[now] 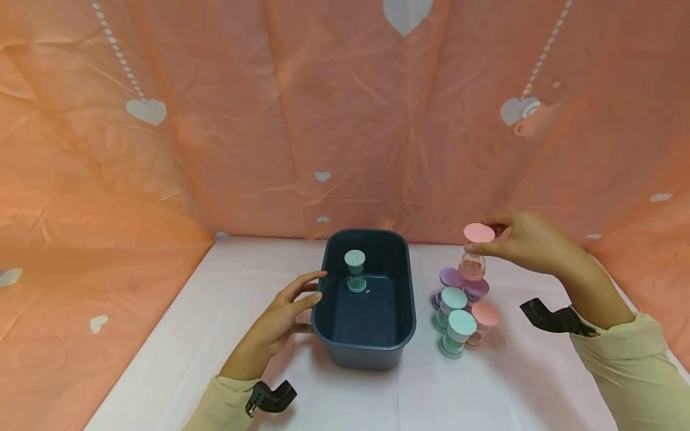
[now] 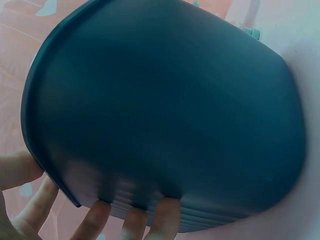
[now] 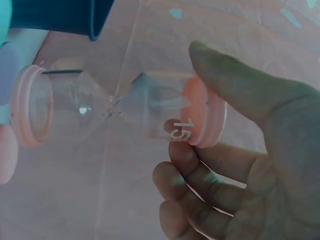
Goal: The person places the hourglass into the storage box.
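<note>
We see the right hand (image 1: 525, 242) pinching a pink hourglass (image 1: 472, 265) by its top cap — a low swing could topple the purple hourglasses (image 1: 477, 290) just below that hand. The left hand (image 1: 277, 318), fingers spread, only touches the bin (image 1: 363, 357) beside it, so a bump might shift it.

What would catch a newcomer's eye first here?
Probably the dark blue tub in the middle of the white table, with one mint hourglass inside and the left hand against its side. Next, the pink hourglass marked 15, in the right hand, by a cluster of pastel hourglasses right of the tub. Behind everything hangs an orange-pink, heart-patterned backdrop.
</note>
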Available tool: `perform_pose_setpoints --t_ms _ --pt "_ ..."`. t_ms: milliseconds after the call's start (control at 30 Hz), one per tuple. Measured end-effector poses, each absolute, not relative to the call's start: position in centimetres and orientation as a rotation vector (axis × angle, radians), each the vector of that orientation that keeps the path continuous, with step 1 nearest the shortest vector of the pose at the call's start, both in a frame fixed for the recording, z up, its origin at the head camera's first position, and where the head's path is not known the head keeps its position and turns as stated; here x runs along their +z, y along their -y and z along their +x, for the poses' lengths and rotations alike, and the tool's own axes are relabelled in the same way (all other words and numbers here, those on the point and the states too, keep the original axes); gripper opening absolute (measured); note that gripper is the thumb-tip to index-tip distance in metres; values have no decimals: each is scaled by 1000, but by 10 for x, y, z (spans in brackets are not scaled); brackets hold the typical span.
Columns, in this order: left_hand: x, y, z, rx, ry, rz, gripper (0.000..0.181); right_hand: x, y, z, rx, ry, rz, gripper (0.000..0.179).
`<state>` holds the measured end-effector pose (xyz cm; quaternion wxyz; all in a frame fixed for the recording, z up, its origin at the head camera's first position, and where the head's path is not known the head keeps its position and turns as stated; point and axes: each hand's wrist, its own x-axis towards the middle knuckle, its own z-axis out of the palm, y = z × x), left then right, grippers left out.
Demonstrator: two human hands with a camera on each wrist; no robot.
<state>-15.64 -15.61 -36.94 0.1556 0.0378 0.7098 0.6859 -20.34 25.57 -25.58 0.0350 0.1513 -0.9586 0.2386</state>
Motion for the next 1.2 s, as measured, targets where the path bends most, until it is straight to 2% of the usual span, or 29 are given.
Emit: perform_pose_setpoints --t_ms 133,333,533,1067,1200 --pt "-371 156 -157 1959 -2036 102 51 -246 -245 -205 684 2912 494 57" --pt "-372 156 -158 1952 -2029 106 51 -236 -231 -205 737 2913 482 60" --pt "-372 157 -158 1954 -2035 98 50 -229 -215 -209 724 2923 493 55" --pt "-371 157 -158 1957 -2035 91 48 -219 -180 -220 701 2894 652 42" --pt "-370 157 -159 1953 -2040 90 49 -217 -173 -220 701 2915 648 46"
